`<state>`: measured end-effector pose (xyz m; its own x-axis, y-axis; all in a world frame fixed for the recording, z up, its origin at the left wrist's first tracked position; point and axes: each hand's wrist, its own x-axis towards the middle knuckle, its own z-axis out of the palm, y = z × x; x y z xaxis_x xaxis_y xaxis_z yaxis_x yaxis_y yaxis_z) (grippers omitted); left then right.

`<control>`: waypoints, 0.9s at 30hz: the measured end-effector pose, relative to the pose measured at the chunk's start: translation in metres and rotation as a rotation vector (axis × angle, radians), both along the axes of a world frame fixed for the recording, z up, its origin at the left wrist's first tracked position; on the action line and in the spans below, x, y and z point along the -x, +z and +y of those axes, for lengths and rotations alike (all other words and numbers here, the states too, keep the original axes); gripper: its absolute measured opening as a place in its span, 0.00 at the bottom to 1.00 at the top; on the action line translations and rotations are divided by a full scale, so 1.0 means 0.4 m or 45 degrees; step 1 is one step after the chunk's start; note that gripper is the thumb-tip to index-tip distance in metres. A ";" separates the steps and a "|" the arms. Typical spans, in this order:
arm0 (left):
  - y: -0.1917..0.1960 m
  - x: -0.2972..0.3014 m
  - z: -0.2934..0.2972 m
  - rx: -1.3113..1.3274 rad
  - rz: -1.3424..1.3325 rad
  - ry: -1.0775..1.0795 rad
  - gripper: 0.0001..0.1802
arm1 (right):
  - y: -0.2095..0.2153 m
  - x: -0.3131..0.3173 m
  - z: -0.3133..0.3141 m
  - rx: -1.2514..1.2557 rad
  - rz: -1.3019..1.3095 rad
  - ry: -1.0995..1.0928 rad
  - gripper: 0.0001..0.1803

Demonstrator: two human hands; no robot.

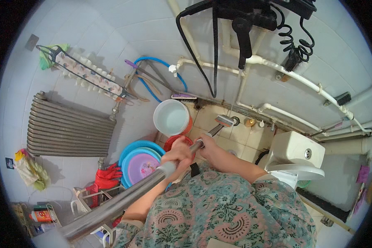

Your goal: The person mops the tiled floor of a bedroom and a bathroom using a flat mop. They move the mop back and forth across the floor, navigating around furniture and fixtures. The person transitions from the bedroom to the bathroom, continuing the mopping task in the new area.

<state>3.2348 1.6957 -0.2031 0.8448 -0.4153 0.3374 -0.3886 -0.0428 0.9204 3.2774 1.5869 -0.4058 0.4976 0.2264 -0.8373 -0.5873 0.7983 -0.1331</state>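
Both of my hands are on a long metal pole [141,187] that slants from the lower left toward the floor ahead. My left hand [178,153] is closed round it just past a pale grey collar. Farther along, my right hand [208,148] grips the pole near another light joint. A small flat grey head with an orange stripe [224,120] appears at the pole's far end, low over the tiles; whether it is a brush or a mop I cannot tell. Beyond my hands stand a white-and-orange bucket [170,118] and a red basin [180,142], partly hidden by my left hand.
Blue and purple basins [142,165] lean at the left by red rubber gloves [108,177] and a radiator [70,126]. A purple-backed brush [184,97] and blue hose [157,61] are at the far wall. Right stands a white toilet [295,153]; white pipes [295,76] line the wall.
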 end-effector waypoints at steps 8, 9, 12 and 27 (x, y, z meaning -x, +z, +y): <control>-0.243 -0.016 -0.028 -0.198 0.084 0.109 0.07 | 0.082 0.048 -0.026 -0.325 -0.388 0.165 0.11; -0.234 -0.020 -0.041 -0.155 0.069 0.067 0.07 | 0.049 0.038 -0.030 -0.268 -0.357 0.159 0.10; -0.229 -0.015 -0.053 -0.031 0.238 0.045 0.06 | -0.044 -0.005 -0.044 0.042 -0.239 0.209 0.06; 0.351 0.096 0.069 0.718 -0.176 0.342 0.21 | -0.135 -0.074 -0.081 0.231 0.106 -0.057 0.03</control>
